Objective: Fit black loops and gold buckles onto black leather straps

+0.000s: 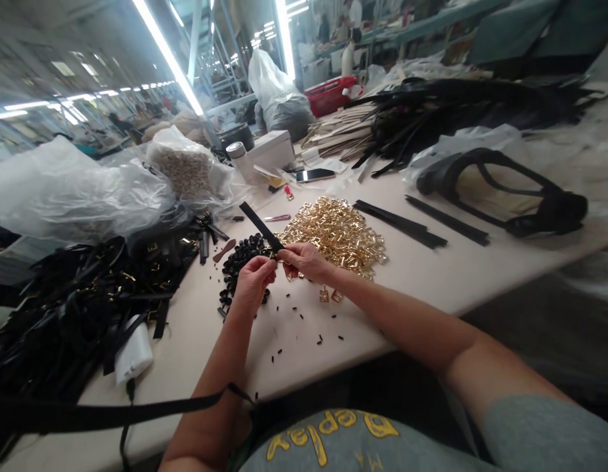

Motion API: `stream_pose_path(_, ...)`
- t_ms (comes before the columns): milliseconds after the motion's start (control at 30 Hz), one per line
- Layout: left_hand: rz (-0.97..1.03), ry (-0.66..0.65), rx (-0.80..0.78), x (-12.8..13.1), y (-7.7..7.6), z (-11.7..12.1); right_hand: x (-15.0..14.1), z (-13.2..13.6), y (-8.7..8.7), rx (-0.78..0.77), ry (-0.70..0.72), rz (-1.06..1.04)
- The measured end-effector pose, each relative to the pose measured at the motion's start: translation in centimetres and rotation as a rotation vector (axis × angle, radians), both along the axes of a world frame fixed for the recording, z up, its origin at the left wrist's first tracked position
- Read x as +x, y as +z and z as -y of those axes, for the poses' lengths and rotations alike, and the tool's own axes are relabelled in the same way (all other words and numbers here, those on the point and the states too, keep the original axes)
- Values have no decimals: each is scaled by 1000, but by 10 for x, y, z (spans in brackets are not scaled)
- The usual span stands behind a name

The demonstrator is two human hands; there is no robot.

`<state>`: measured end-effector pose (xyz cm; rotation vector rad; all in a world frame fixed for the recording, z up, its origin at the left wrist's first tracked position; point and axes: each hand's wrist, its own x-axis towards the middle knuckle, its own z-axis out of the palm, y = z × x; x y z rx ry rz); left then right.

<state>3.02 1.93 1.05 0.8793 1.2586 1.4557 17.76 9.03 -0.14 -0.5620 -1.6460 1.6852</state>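
My right hand (304, 260) is closed on a flat black strap (257, 223), which points up and to the left from the fingers. Right beside it, my left hand (256, 275) is pinched at the strap's near end; what lies between those fingertips is too small to make out. Beneath and behind the hands spreads a heap of gold buckles (333, 233). A pile of small black loops (242, 259) lies just past my left hand. Two loose gold buckles (324, 294) and several tiny black bits (301, 316) are scattered on the pale table (363, 328).
More black straps (402, 224) lie to the right, near a black headgear-like frame (500, 190). Finished-looking buckled straps (137, 275) are heaped at left beside a white device (134, 351) with a cord. A phone (315, 175), steel flask (239, 157) and plastic bags (279, 95) stand behind.
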Motion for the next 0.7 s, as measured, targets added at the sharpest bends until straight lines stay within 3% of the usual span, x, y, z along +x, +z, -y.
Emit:
stream_pose_path(333,-39,6,20,3,-9,2,-4,1,-6,-76,11,-32)
stream_pose_path(500,-179,119,96,7,-14,2,-4,1,-4,-95,-31,-9)
stream_pose_path(600,-259,110,116,8,-14,3,-4,1,-5,-86,-34,11)
stream_pose_path(700,-463,109,144,6,-14,6,-4,1,-6,-52,-31,59)
